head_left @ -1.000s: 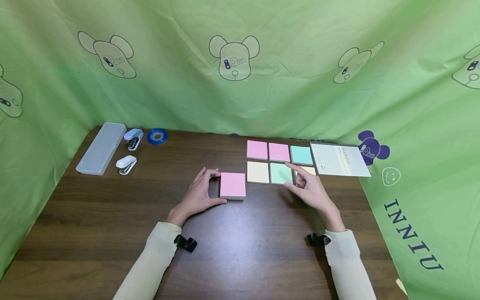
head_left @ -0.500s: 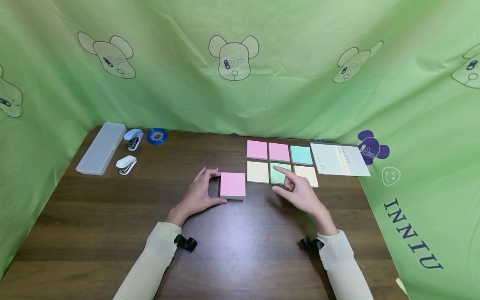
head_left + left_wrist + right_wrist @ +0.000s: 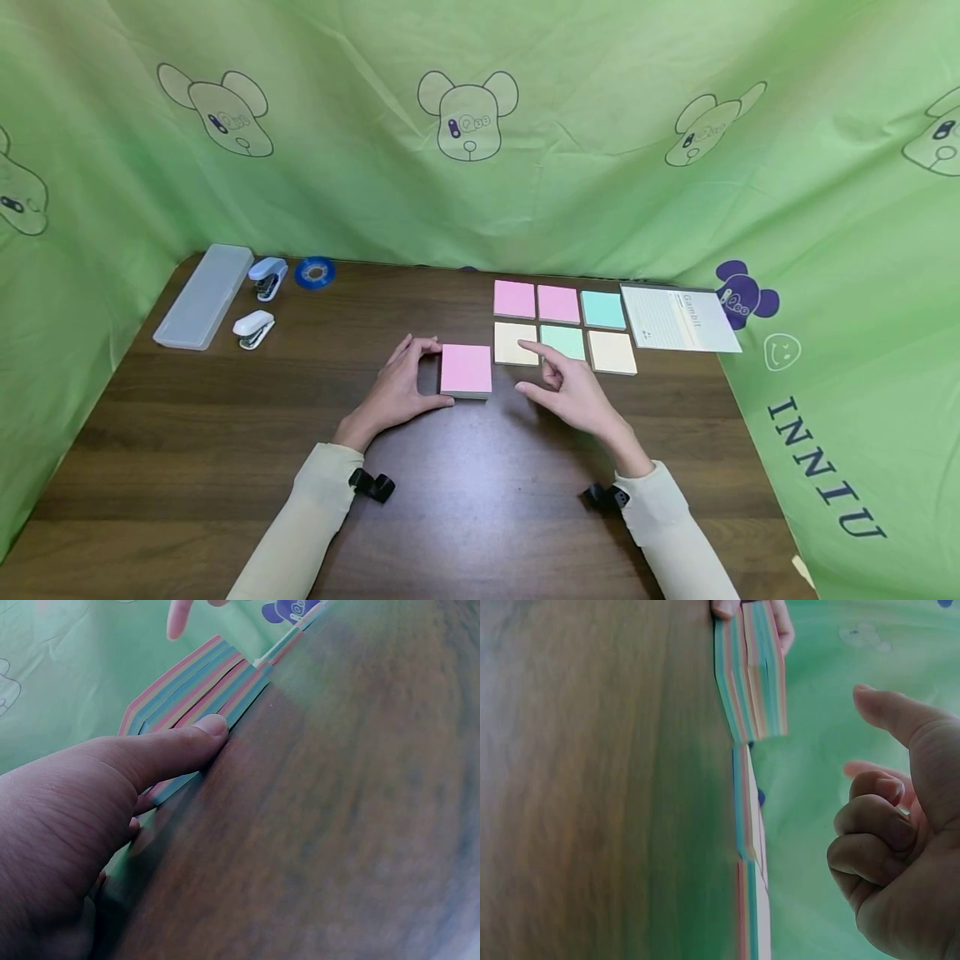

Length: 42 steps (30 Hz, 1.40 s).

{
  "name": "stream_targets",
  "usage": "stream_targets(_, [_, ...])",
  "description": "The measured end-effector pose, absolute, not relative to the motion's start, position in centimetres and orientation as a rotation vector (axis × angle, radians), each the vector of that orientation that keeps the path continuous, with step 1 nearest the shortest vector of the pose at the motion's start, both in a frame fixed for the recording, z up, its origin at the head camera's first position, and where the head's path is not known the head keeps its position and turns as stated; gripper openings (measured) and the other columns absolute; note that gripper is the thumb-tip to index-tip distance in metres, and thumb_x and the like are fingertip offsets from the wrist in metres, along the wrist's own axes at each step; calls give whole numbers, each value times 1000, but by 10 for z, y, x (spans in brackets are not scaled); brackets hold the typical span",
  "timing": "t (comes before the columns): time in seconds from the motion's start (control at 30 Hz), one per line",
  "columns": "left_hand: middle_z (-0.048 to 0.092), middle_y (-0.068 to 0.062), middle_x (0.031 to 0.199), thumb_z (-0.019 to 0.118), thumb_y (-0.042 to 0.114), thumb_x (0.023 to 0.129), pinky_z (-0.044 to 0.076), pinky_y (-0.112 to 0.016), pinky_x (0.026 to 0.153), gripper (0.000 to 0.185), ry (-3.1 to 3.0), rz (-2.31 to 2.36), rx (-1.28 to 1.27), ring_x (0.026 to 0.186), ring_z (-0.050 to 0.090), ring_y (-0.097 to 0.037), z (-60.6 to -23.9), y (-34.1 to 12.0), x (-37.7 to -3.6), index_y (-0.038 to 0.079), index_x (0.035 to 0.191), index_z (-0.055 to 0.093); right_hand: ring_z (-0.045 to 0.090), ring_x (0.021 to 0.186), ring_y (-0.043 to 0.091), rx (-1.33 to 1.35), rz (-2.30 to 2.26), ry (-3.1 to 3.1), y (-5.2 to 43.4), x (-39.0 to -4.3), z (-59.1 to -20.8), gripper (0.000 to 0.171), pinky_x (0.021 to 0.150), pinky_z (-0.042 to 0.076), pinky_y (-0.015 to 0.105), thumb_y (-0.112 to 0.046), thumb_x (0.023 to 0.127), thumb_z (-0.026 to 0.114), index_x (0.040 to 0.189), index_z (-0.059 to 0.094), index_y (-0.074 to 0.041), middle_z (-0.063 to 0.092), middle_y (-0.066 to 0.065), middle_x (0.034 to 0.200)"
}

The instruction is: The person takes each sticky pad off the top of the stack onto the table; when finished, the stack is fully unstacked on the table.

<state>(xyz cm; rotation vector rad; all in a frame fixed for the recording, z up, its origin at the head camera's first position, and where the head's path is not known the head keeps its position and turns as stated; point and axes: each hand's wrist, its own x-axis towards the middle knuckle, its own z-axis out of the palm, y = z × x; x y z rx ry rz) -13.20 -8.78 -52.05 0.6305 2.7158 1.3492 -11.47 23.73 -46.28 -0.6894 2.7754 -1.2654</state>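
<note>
A sticky-note pad (image 3: 466, 370) with a pink top sheet lies on the dark wooden table (image 3: 480, 492). My left hand (image 3: 441, 375) grips its left side, thumb at the near edge and fingers at the far corner. The left wrist view shows the thumb (image 3: 161, 754) pressed against the pad's striped edge (image 3: 199, 682). My right hand (image 3: 525, 367) hovers just right of the pad and holds nothing; its index finger reaches out over a yellow note (image 3: 512, 343) and the other fingers (image 3: 870, 825) are curled. Several single notes lie in two rows, among them a green one (image 3: 567, 340).
A lined paper pad (image 3: 678, 319) lies right of the notes. At the back left are a clear pencil case (image 3: 204, 295), two small staplers (image 3: 267, 277) (image 3: 252, 329) and a blue tape roll (image 3: 314, 272). Green cloth (image 3: 480, 167) walls the table on three sides.
My right hand has moved left, from the right yellow note across the green one to the left yellow note, closer to the pad. The left hand and pad have stayed put.
</note>
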Motion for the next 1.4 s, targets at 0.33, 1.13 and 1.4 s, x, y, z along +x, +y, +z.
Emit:
stream_targets(0.33, [62,-20,153,106,21,76,13,-52,141,86,2720,1342,636,158,47,-35,-521,-88,-132,3,140,51,37,67,5,-688,-1231,2772,215,-111,-467,69,68,37,27,-21,93,92,154,63,-8,40,-11,74])
stream_targets(1.13, [62,-20,153,106,23,77,13,-52,141,86,2725,1344,654,157,48,-35,-522,-89,-132,3,140,51,40,68,6,-638,-1118,2743,185,-122,-482,98,66,36,27,-35,86,98,167,48,-9,50,-4,77])
stream_targets(1.4, [62,-21,153,106,22,77,13,-52,141,86,2730,1344,661,157,48,-36,-522,-89,-133,3,140,51,42,68,10,-702,-1179,2738,187,-131,-503,101,64,36,29,-49,87,95,167,47,-10,50,-6,78])
